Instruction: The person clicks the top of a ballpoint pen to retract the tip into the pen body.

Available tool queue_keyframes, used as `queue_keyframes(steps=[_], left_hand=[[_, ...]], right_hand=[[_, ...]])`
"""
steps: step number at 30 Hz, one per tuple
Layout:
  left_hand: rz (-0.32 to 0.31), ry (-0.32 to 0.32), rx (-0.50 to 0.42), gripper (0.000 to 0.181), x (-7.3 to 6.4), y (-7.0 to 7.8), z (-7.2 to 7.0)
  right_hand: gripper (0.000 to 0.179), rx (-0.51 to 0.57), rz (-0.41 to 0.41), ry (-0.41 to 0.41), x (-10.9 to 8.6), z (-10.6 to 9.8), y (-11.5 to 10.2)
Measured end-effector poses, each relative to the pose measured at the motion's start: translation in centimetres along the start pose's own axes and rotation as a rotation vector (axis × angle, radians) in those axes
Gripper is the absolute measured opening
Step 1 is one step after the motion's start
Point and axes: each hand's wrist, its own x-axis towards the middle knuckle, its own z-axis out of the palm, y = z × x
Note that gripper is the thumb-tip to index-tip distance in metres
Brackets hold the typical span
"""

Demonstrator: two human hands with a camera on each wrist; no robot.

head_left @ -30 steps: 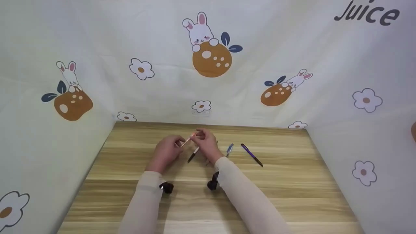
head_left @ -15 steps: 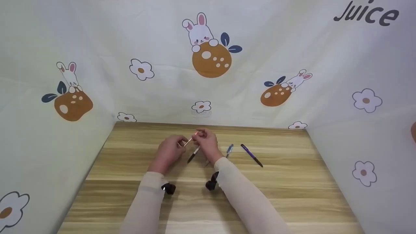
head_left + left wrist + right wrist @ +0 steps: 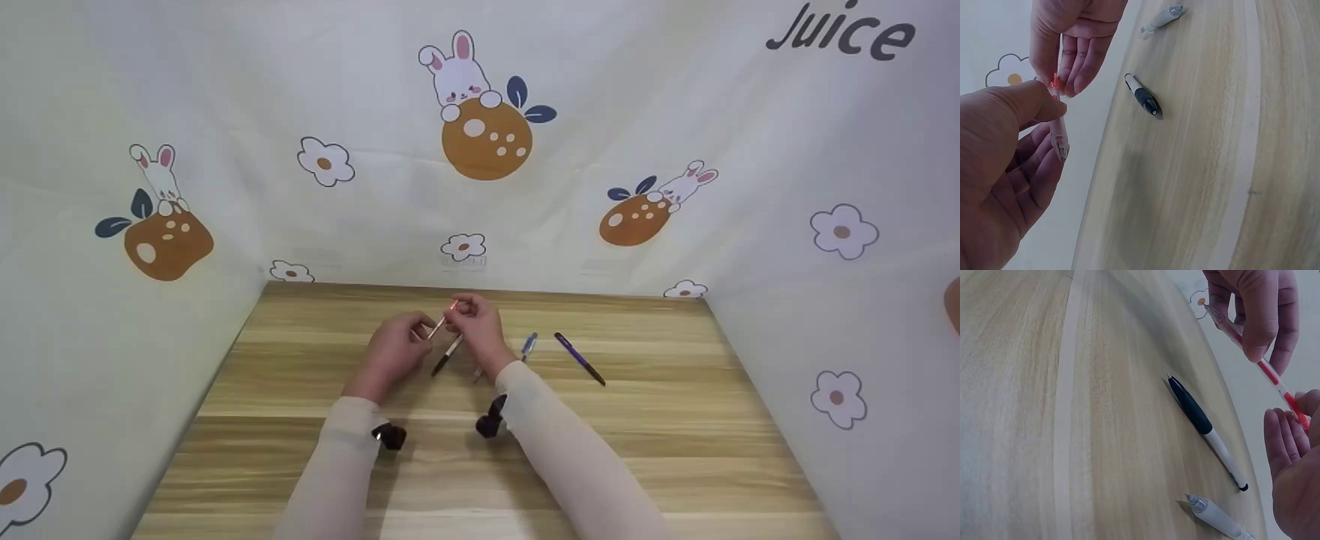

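A clear pen with red parts is held slantwise above the table between both hands. My left hand pinches it between thumb and fingers near its pointed tip. At the other, red end, my right hand grips it with thumb and fingertips. In the left wrist view the tip of this pen sticks out below the left thumb. Under the hands lies a black and white pen, partly covered by the right hand in the head view. Beside it is a whitish pen, mostly hidden there by the right wrist.
To the right of the right hand lie a light blue clear pen and a purple and black pen on the wood-grain table. A patterned cloth rises at the table's back and sides.
My left hand has shifted slightly to the right with the pen, closer to the right hand. Both hands keep their hold, and the pens on the table stay put.
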Motion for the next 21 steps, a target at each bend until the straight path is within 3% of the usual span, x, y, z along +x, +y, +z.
queue_keyframes(steps=[9,21], left_hand=[[-0.009,-0.004,-0.165,0.029,0.0,0.5,1.1],[-0.075,-0.022,-0.391,0.028,-0.6,1.7,3.1]], right_hand=[[0.035,-0.001,0.004,-0.025,-0.2,-1.0,-0.9],[0.034,-0.058,-0.003,-0.078,-0.8,-2.7,-2.2]])
